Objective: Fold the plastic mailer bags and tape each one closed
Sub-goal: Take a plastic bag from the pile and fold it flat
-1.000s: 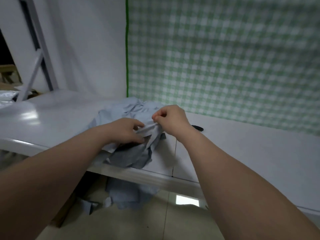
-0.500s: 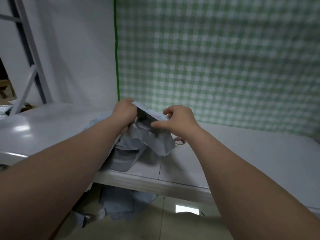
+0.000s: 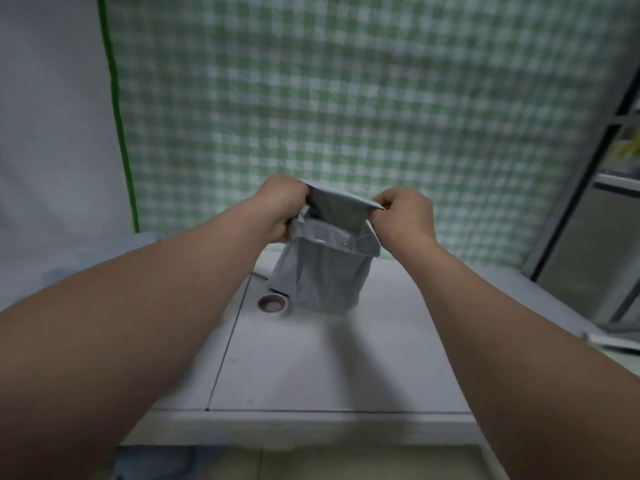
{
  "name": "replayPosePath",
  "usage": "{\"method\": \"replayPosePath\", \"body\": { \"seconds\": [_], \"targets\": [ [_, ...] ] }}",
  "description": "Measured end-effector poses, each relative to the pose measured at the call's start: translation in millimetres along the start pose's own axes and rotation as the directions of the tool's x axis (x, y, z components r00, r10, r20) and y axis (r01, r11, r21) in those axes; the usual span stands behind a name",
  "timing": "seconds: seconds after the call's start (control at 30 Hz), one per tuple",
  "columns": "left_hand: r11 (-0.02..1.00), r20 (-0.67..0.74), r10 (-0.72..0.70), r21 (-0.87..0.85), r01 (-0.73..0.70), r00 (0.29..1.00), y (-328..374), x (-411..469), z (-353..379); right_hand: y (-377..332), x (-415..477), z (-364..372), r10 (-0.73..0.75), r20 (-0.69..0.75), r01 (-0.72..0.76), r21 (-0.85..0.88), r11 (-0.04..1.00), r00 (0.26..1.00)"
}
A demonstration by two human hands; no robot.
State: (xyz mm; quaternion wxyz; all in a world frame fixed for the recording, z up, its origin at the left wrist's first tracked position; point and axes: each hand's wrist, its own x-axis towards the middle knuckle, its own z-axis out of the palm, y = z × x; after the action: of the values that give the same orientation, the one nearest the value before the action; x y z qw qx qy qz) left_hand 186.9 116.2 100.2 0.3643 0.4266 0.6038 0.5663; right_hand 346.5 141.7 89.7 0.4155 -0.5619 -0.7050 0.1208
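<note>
Mailer bag (image 3: 325, 271), grey plastic, hangs between both hands above the white tabletop (image 3: 311, 368), its top edge stretched level and its body drooping in creases (whether the blurred lower edge touches the surface cannot be told). At far left stands a plain white wall (image 3: 52, 133), bordered by a green strip (image 3: 117, 116) where the green-and-white checked cloth (image 3: 346, 98) begins. Below that, a pale blue heap (image 3: 138, 239) lies on the tabletop, too blurred to identify. The left hand (image 3: 280, 206) has its grip pressed together on the bag's left top corner, fingers curled round the plastic. Just beside the bag's lower left corner a tape roll (image 3: 273, 303) lies flat on the tabletop, with a seam line running past it toward the front edge. The right hand (image 3: 403, 216) pinches the bag's right top corner between thumb and fingers. At far right a grey shelving frame (image 3: 585, 188) slants across the view.
</note>
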Motion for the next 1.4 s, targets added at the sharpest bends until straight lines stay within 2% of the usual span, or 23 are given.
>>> {"method": "replayPosePath", "body": {
  "seconds": [0.27,0.43,0.6,0.67,0.73,0.8,0.97,1.17,1.3,1.4],
  "targets": [
    [0.998,0.138,0.062,0.025,-0.066,0.988,-21.7,66.5,68.7,66.5,51.1,9.2,0.098,-0.167,-0.102,-0.015,0.995,0.981],
    [0.993,0.171,-0.011,0.115,-0.008,0.985,-50.3,84.2,78.3,90.1,55.3,25.7,0.198,-0.062,-0.201,-0.046,0.979,0.978],
    [0.965,0.148,0.042,0.252,-0.079,0.988,-52.9,84.5,75.1,87.8,46.6,15.5,0.211,0.026,-0.209,-0.065,0.976,0.977],
    [0.916,0.171,0.072,0.379,-0.133,0.983,-50.3,77.7,70.3,84.8,41.9,7.4,0.246,0.106,-0.233,-0.121,0.965,0.964],
    [0.806,0.208,0.119,0.550,-0.217,0.971,-48.3,68.0,63.3,81.0,36.5,0.7,0.287,0.198,-0.243,-0.219,0.945,0.937],
    [0.684,0.233,0.154,0.676,-0.274,0.960,-47.5,55.2,55.8,76.8,29.8,-2.9,0.305,0.268,-0.243,-0.241,0.940,0.914],
    [0.505,0.280,0.266,0.775,-0.380,0.923,-58.2,26.4,35.5,68.7,2.7,-4.2,0.401,0.384,-0.257,-0.374,0.891,0.832],
    [0.396,0.334,0.251,0.821,-0.411,0.909,-77.6,-9.7,22.1,80.0,-42.2,1.7,0.349,0.341,-0.218,-0.367,0.904,0.873],
    [0.325,0.372,0.226,0.843,-0.429,0.900,-95.0,-28.2,16.9,88.5,-76.9,3.3,0.269,0.285,-0.128,-0.431,0.893,0.920],
    [0.335,0.382,0.229,0.833,-0.441,0.895,-110.4,-39.5,13.4,94.2,-97.5,7.5,0.232,0.239,-0.110,-0.436,0.893,0.943]
  ]
}}
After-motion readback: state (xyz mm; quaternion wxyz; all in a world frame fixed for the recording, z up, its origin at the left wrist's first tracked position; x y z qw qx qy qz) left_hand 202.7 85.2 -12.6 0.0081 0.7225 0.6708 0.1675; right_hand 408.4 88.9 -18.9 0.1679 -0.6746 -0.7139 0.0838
